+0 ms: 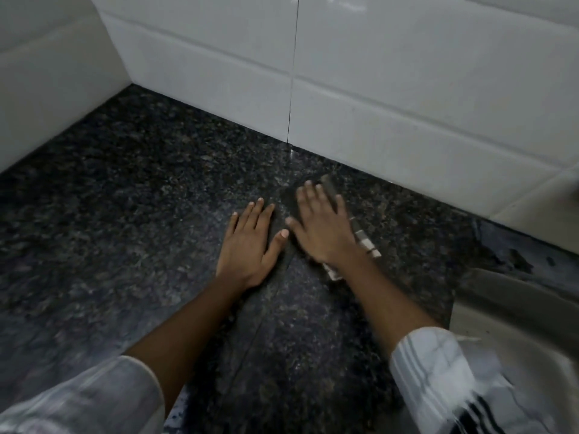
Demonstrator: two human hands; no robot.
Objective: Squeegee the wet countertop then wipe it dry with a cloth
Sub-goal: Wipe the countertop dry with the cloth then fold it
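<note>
The dark speckled granite countertop [125, 189] fills the view. My right hand [319, 227] presses flat with straight fingers on a dark cloth [332, 187] with a pale checked edge [366, 242] showing beside my wrist. The cloth lies near the back wall. My left hand [250, 242] rests flat on the bare counter just to the left of it, fingers spread, holding nothing. No squeegee is in view. The picture is blurred around my right hand.
White wall tiles [376, 89] run along the back and the left side, meeting in a corner at the upper left. A sink rim [501, 296] sits at the right edge of the counter. A seam [266, 308] runs across the granite between my arms.
</note>
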